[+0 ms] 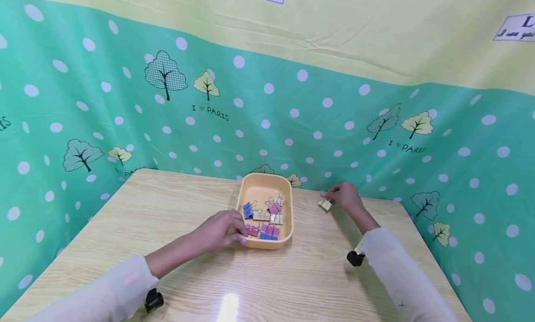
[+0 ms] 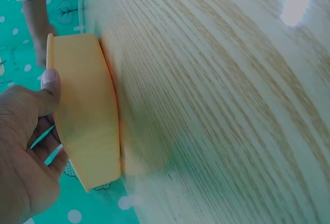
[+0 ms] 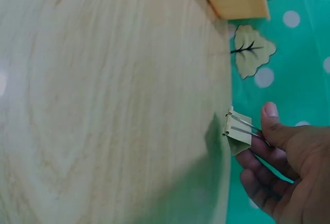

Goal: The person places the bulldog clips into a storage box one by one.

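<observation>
An orange plastic tray (image 1: 265,244) stands on the table, with pink, blue and cream binder clips inside. My left hand (image 1: 225,230) grips its near left corner, thumb on the outside wall and fingers over the rim; the left wrist view shows the thumb (image 2: 50,87) at the rim. To the right of the tray, my right hand (image 1: 346,197) pinches a cream binder clip (image 1: 325,204) by its wire handles. In the right wrist view that clip (image 3: 238,131) points away from the fingertips, its handles between thumb and fingers.
The wooden table (image 1: 175,192) reaches back to a green dotted curtain (image 1: 209,145) hanging close behind the tray. Inside the tray lie a blue clip (image 1: 248,210) at the left and a pink clip (image 1: 274,207) farther back.
</observation>
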Demonstrator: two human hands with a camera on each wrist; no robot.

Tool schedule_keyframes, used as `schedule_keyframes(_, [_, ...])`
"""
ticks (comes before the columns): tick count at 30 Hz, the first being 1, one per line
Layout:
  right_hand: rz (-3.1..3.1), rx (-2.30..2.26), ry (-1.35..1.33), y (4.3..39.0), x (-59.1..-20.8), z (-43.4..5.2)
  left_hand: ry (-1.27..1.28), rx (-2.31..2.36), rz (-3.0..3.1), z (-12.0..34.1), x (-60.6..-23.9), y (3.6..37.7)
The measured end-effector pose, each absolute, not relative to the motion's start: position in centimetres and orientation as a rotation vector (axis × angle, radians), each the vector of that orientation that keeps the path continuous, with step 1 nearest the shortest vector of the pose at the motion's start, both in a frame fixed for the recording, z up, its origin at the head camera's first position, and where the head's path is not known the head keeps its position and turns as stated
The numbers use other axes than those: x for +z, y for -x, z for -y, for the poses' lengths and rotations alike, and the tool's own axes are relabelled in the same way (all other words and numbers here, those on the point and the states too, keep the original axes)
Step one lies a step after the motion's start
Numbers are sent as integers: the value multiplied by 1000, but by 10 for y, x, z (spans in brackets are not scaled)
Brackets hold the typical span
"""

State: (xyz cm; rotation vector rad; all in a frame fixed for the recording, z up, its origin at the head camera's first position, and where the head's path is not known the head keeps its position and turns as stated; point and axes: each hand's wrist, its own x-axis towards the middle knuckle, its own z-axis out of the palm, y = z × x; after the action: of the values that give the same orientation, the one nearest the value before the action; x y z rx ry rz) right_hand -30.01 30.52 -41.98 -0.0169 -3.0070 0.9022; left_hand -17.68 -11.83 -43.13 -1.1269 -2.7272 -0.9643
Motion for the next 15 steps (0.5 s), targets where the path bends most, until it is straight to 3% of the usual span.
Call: schedule_keyframes(15, [2890,997,-215,300,-379,-241,1116,-977,2736,117,-429,176])
